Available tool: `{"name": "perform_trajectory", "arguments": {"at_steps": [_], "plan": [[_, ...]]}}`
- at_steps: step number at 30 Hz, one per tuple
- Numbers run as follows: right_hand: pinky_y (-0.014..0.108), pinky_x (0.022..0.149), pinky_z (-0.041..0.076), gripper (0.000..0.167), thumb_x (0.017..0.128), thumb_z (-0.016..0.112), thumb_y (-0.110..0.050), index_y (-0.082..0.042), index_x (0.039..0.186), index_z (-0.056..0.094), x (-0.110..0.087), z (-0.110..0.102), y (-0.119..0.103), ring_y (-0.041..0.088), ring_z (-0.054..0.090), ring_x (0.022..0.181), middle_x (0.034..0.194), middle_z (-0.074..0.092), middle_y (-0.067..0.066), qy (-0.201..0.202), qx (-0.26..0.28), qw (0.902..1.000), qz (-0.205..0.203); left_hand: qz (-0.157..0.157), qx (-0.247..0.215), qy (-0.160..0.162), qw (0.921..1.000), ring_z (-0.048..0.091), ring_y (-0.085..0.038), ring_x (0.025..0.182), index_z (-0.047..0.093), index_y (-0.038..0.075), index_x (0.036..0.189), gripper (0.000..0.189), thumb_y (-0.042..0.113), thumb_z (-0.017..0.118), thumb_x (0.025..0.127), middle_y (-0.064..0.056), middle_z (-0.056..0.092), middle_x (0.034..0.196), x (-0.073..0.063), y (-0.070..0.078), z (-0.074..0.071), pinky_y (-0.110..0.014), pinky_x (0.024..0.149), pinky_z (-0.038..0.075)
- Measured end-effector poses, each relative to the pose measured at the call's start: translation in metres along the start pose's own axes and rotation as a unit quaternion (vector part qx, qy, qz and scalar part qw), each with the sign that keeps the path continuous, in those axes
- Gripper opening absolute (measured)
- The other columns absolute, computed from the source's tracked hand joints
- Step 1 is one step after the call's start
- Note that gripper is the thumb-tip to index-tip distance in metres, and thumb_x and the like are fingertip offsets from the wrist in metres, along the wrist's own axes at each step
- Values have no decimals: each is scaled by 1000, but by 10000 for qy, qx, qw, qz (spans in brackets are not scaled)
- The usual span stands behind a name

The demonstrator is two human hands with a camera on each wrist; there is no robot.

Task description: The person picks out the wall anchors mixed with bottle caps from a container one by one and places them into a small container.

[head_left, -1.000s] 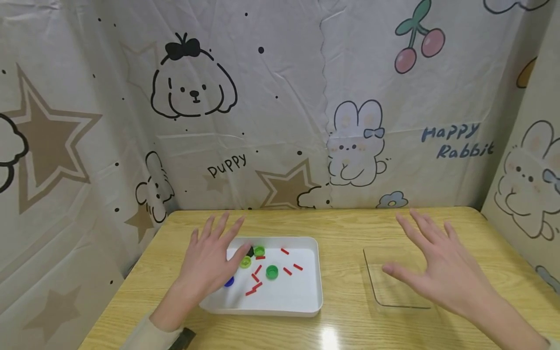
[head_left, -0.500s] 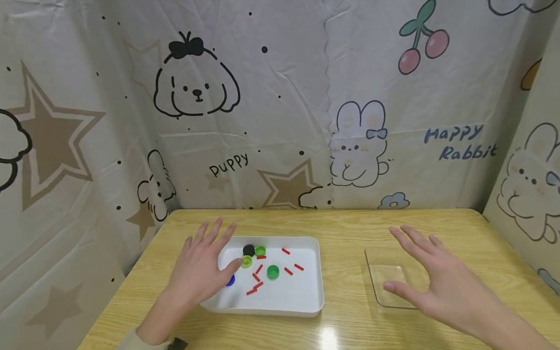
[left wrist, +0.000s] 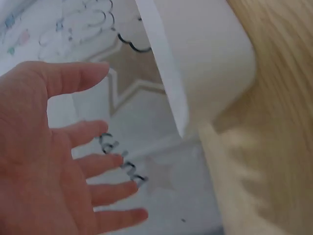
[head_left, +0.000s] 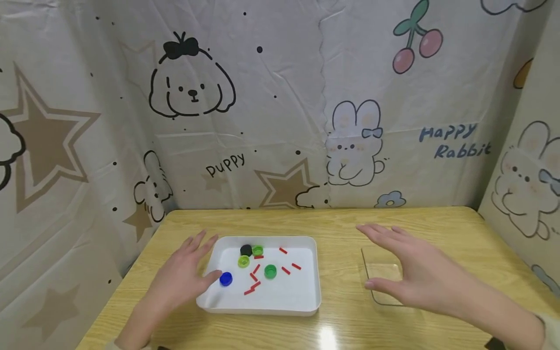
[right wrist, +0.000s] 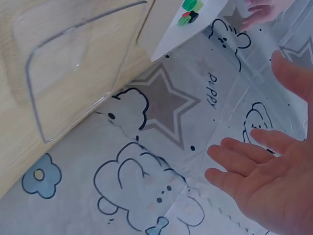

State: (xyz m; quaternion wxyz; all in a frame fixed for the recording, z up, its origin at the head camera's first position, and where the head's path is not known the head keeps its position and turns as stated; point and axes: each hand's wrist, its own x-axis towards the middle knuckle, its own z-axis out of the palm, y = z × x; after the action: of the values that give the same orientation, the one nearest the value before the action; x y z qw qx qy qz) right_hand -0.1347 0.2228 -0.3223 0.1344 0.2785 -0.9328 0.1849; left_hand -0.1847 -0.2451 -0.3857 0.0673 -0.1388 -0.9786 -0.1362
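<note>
1. Left hand (head_left: 181, 272): empty, fingers extended and spread, thumb well apart. It hangs at the left side of the rectangular white tray, apparently plastic (head_left: 288, 297); the left wrist view shows a gap between hand and tray wall. Risk: a low sweep could knock the rim and jolt the contents.

2. Right hand (head_left: 417, 272): empty, thumb held well away from the extended fingers. It hovers over the clear rectangular container with a thin dark rim (head_left: 385, 279), which stands on the light wood-grain table (head_left: 341, 233). Risk: with see-through walls and the hand covering part of it, the edge could be misjudged and the container pushed askew.

3. Tray contents, near part: short thin red sticks (head_left: 286, 271) lie scattered, two apparently touching end to end. Being slim and flat, they would probably be hard to pinch; two might be lifted together. The round blue cap (head_left: 225, 279) lies near the left wall, where cramped access could hinder a grasp.

4. Tray contents, further back: a round dark-green cap (head_left: 270, 271) lies apart. A yellow-green cap (head_left: 243, 261), a bright-green cap (head_left: 258, 251) and a black cap (head_left: 246, 250) cluster closely; reaching for one could shove its neighbours.
</note>
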Motion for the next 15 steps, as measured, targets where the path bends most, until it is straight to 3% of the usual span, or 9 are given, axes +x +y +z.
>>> {"name": "perform_trajectory", "arguments": {"at_steps": [4,8,11,15], "plan": [[58,105,51,89,83,92,-39,-20,159,49,18,2,-6,33,57,134,153,57,3,-183,196,9989,-380,22,-610,-370,9975,40,-52,144,49,13,159,75,29,81,93,-24,40,163,1,-19,4,-74,108,39],[52,103,54,86,83,92,-34,-17,157,52,38,8,-9,27,62,130,149,60,3,-564,295,9968,-492,160,-1322,-675,9888,50,-49,137,52,6,155,70,19,81,93,-23,51,155,1,-34,7,-67,109,43],[50,98,56,82,83,92,-31,-14,154,55,54,14,-11,25,65,124,146,63,3,-895,513,9936,-450,170,-1871,-914,9779,58,-48,129,53,3,153,67,14,80,93,-24,54,152,2,-44,11,-65,104,49],[42,89,59,77,83,93,-26,-11,150,60,73,25,-11,22,67,114,142,66,3,-1275,833,9873,-459,279,-2664,-1239,9555,65,-45,120,51,-2,153,65,9,78,95,-28,50,153,6,-56,15,-52,96,58]]}}
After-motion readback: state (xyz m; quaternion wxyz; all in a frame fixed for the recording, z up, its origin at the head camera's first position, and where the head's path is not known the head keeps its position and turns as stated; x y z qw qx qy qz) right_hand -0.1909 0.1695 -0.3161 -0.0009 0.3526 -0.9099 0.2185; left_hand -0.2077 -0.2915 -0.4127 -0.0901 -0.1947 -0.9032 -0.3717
